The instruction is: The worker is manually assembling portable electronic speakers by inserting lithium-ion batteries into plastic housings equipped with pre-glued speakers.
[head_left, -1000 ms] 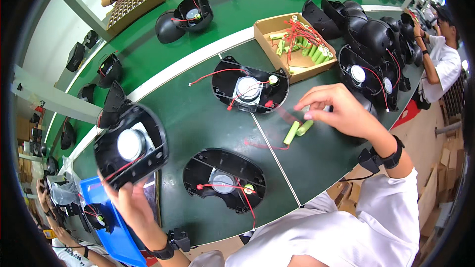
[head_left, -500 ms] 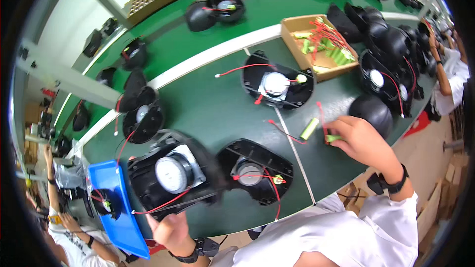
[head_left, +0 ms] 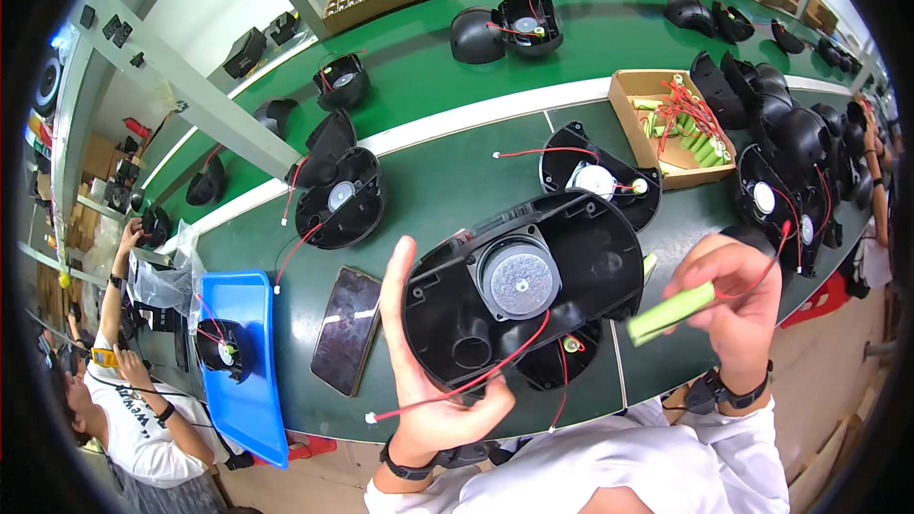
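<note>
My left hand [head_left: 433, 419] grips a black plastic speaker housing [head_left: 602, 271] from its left and lower edge, tilted up off the table. A round grey speaker [head_left: 521, 281] is fixed inside it, and a red wire with a white plug hangs from it. My right hand [head_left: 738, 300] pinches a green cylindrical battery [head_left: 672, 314] with a red wire, just right of the housing and apart from it. Behind the housing another green battery [head_left: 650, 265] shows in part. A second housing [head_left: 562, 362] lies partly hidden beneath it; a third housing [head_left: 562, 171] is on the table beyond.
A cardboard box [head_left: 700, 179] of green batteries stands at the back right, beside piled black housings [head_left: 790, 138]. A phone [head_left: 345, 328] and a blue tray [head_left: 252, 409] are at left. Past a white rail, more housings sit on a green belt [head_left: 409, 67]. Co-workers are at left and right.
The housing in my left hand has come up and right, uncovering the phone. My right hand has lifted the battery off the table toward the housing. The whole view has shifted.
</note>
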Demonstrator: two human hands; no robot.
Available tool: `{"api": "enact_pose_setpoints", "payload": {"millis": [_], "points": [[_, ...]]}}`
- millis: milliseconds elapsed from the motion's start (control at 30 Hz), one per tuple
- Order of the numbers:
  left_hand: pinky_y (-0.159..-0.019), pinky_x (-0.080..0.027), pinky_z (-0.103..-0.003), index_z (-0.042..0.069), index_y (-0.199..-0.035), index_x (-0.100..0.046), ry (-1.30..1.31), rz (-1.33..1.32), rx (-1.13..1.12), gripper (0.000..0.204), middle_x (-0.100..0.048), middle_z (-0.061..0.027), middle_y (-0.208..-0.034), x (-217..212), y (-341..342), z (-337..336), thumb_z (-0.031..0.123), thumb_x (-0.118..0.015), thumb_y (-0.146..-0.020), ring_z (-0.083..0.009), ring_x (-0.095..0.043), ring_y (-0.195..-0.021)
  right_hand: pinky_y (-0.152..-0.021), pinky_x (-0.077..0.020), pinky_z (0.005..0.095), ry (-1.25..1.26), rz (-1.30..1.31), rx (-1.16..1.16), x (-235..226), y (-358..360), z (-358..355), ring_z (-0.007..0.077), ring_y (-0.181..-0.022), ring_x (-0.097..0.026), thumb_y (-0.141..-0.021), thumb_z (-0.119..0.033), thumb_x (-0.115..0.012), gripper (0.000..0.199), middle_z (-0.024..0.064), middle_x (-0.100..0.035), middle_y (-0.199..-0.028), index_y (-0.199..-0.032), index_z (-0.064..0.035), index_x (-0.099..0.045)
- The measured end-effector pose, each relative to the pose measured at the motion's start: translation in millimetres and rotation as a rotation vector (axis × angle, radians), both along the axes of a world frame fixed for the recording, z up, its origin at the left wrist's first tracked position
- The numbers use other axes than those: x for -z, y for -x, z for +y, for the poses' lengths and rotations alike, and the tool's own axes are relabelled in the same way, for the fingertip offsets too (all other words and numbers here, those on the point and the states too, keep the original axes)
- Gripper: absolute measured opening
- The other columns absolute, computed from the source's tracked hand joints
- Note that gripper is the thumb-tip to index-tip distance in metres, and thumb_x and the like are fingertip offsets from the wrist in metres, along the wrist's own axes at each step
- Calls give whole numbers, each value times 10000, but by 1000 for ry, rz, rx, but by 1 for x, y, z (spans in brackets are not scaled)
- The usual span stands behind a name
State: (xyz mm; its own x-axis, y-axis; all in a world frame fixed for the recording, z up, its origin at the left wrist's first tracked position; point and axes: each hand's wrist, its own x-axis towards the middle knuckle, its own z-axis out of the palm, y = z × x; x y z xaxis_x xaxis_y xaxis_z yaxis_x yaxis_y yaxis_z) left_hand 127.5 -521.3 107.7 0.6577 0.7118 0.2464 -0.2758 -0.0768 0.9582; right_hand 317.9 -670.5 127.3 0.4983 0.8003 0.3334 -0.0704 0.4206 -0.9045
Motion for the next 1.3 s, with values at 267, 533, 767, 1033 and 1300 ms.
{"api": "enact_pose_setpoints", "payload": {"millis": [267,533,767,1033,1300], "points": [[-991,-369,-435,93,-1384,-212,-448,35,-126,936,-283,-298,-1362,9,-24,-19,79,-783,-643,-373,-395,-1239,-469,-458,233,-89,-518,112,-5,26,25,154,-555,-612,-636,-7,-808,261,138,-650,-717,-821,28,-628],[-931,-431,-408,29,-1342,-343,-553,-16,-203,801,-401,-318,-1292,8,-40,-17,159,-783,-685,-387,-493,-1152,-528,-494,265,-121,-801,181,-2,30,28,186,-612,-616,-621,-26,-800,262,88,-626,-747,-845,-11,-664],[-870,-485,-391,31,-1321,-385,-608,12,-99,757,-402,-324,-1286,4,-41,-13,100,-761,-668,-410,-529,-1116,-542,-521,270,-119,-936,144,-4,28,29,203,-641,-630,-620,-4,-738,240,103,-635,-792,-853,17,-682],[-861,-478,-381,32,-1288,-428,-624,54,-144,713,-441,-297,-1277,1,-42,-18,135,-769,-670,-388,-557,-1074,-536,-514,292,-159,-1231,198,-12,32,25,215,-662,-615,-579,-42,-710,310,120,-609,-811,-878,35,-678],[-760,-531,-382,70,-1269,-470,-666,42,-120,694,-443,-318,-1262,0,-37,-14,225,-786,-671,-407,-596,-986,-616,-490,282,173,-524,-225,-18,15,32,179,-703,-600,-695,-101,-769,336,98,-594,-879,-979,15,-634]]}}
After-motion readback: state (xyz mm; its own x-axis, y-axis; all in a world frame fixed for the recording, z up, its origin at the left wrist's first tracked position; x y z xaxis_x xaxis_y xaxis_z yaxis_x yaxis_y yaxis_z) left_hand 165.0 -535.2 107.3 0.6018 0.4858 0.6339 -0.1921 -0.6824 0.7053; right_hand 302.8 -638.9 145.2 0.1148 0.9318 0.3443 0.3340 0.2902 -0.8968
